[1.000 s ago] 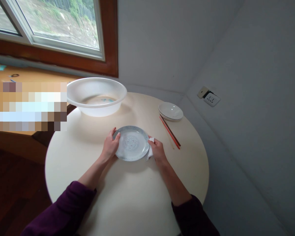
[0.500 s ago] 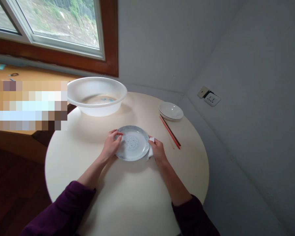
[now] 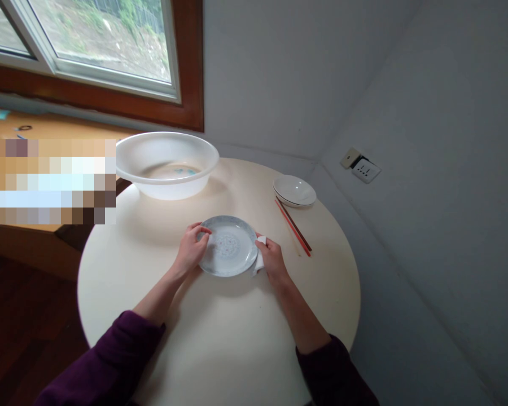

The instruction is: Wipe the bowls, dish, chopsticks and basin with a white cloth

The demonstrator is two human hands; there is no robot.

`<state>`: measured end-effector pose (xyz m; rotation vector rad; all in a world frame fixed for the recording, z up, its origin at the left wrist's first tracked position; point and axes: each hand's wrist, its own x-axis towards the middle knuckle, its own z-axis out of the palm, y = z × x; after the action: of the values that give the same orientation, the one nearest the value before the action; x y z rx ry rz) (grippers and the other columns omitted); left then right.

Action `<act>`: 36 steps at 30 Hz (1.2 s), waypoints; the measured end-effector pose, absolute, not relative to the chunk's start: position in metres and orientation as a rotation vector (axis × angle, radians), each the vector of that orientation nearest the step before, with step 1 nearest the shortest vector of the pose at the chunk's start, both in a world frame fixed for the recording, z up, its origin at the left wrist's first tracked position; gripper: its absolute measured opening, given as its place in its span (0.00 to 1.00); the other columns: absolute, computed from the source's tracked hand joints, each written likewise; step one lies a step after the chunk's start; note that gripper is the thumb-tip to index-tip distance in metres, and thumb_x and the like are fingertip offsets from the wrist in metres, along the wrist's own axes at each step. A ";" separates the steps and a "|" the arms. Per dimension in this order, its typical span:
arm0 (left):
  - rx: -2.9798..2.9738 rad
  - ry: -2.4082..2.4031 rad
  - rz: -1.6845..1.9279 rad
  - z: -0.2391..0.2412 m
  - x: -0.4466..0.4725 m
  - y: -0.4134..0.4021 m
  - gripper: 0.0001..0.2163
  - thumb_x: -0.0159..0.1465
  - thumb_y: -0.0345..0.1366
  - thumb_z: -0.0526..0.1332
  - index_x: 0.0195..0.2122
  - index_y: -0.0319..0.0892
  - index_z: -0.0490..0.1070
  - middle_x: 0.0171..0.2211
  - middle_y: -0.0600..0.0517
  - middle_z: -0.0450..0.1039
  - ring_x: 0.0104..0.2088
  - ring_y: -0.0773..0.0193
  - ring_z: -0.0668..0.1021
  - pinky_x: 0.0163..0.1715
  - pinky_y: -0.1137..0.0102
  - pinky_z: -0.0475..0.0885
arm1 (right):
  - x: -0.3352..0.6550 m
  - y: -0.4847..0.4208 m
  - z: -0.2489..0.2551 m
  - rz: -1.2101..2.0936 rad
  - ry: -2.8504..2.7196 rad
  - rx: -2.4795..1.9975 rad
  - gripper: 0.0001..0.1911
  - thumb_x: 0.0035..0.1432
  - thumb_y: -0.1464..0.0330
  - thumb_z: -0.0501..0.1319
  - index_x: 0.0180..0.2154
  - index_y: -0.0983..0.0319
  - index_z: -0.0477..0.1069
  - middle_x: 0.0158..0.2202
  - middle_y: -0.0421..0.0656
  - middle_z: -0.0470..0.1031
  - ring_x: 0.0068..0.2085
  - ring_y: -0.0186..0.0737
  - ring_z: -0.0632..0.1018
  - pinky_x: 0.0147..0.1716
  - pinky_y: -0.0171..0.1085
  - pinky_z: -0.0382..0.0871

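Observation:
A pale plate [image 3: 228, 248] with a grey-blue rim and a patterned centre is held between my hands above the round table, tilted slightly toward me. My left hand [image 3: 192, 246] grips its left edge, thumb over the rim and the other fingers partly hidden behind it. At the right edge, my right hand [image 3: 271, 256] is closed on a folded white tissue [image 3: 259, 263], pinching it against the rim. Some fingers of the right hand are hidden behind the tissue and plate.
A large translucent white basin [image 3: 171, 189] stands on the cream round table [image 3: 220, 338] at the back left. White shallow dishes [image 3: 295, 190] are stacked at the back right, with several chopsticks [image 3: 294, 228] beside them. Close to the table are a wall and a socket [image 3: 366, 170].
Hardly anything differs. Both hands keep hold of the plate in the same place, and the tissue stays at its right edge.

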<state>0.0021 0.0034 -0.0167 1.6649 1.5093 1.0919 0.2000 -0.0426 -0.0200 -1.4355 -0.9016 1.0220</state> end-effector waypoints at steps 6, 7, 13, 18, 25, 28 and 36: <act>1.649 1.506 1.116 -0.017 0.002 0.004 0.07 0.54 0.35 0.53 0.27 0.42 0.69 0.46 0.45 0.67 0.50 0.56 0.69 0.53 0.61 0.61 | 0.200 -0.043 -0.020 1.022 -0.882 -1.408 0.24 0.43 0.65 0.59 0.44 0.69 0.73 0.43 0.49 0.76 0.42 0.45 0.75 0.40 0.39 0.67; 1.648 1.507 1.117 -0.016 0.002 0.004 0.07 0.53 0.35 0.53 0.26 0.42 0.69 0.45 0.45 0.67 0.50 0.56 0.69 0.53 0.61 0.61 | 0.200 -0.043 -0.020 1.024 -0.878 -1.405 0.24 0.43 0.65 0.59 0.44 0.69 0.73 0.43 0.49 0.76 0.42 0.45 0.75 0.40 0.39 0.67; 1.655 1.509 1.123 -0.017 0.002 0.005 0.06 0.53 0.34 0.52 0.26 0.42 0.68 0.44 0.44 0.68 0.49 0.55 0.69 0.51 0.61 0.62 | 0.200 -0.043 -0.021 1.018 -0.894 -1.398 0.23 0.43 0.66 0.59 0.43 0.68 0.73 0.42 0.48 0.76 0.43 0.45 0.75 0.43 0.40 0.67; 1.684 1.497 1.144 -0.020 0.001 0.006 0.06 0.54 0.34 0.51 0.28 0.42 0.67 0.42 0.44 0.69 0.47 0.57 0.71 0.49 0.61 0.63 | 0.201 -0.042 -0.022 1.028 -0.891 -1.395 0.23 0.44 0.65 0.59 0.44 0.68 0.73 0.43 0.49 0.76 0.43 0.45 0.75 0.42 0.40 0.67; 1.677 1.485 1.170 -0.020 0.001 0.006 0.06 0.54 0.34 0.52 0.28 0.42 0.68 0.40 0.45 0.71 0.46 0.57 0.71 0.49 0.62 0.63 | 0.200 -0.042 -0.022 1.023 -0.896 -1.402 0.23 0.43 0.65 0.59 0.43 0.69 0.73 0.42 0.48 0.77 0.43 0.44 0.75 0.43 0.39 0.67; 1.672 1.482 1.175 -0.020 0.001 0.006 0.06 0.54 0.34 0.53 0.28 0.42 0.68 0.41 0.45 0.71 0.47 0.57 0.71 0.49 0.62 0.63 | 0.200 -0.042 -0.021 1.028 -0.894 -1.410 0.24 0.44 0.65 0.59 0.44 0.69 0.73 0.43 0.48 0.76 0.43 0.45 0.75 0.42 0.39 0.67; 1.668 1.486 1.177 -0.020 0.000 0.007 0.06 0.54 0.35 0.53 0.28 0.42 0.68 0.39 0.46 0.72 0.45 0.57 0.72 0.48 0.62 0.64 | 0.200 -0.043 -0.019 1.038 -0.908 -1.417 0.24 0.44 0.65 0.59 0.44 0.68 0.72 0.43 0.48 0.76 0.42 0.44 0.75 0.39 0.38 0.68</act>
<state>0.0002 0.0066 -0.0197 1.6685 1.4859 1.1771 0.2005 -0.0433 -0.0188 -1.4170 -0.9076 1.0382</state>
